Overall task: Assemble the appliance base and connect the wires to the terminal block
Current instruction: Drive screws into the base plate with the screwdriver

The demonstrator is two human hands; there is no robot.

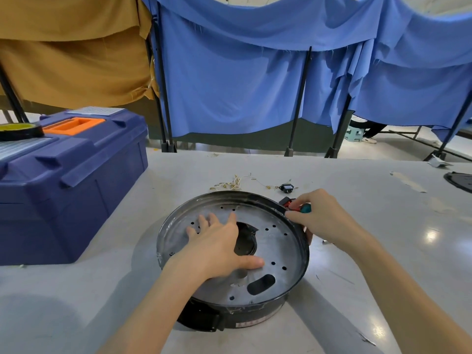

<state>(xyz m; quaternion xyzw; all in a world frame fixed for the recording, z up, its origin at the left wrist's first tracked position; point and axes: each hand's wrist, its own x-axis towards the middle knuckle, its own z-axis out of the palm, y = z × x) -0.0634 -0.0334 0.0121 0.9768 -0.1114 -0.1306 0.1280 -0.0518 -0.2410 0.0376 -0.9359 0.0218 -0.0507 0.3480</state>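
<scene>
The round black appliance base (293, 297) stands in the middle of the grey table, with a perforated silver metal plate (278, 249) set inside its rim. My left hand (219, 244) lies flat on the plate, fingers spread, beside its central hole. My right hand (324, 215) pinches the base's right rim with the thumb and fingers, and a teal-handled tool (305, 208) and a red and black part (287, 202) show under it. Behind the base lie thin wires with gold terminals (236, 183) and a small black connector block (286, 187).
A dark blue toolbox (69, 182) with an orange handle stands at the left, a tape roll (20, 130) on its lid. A black round part (459, 181) sits at the table's right edge. Blue and tan cloth screens hang behind the table.
</scene>
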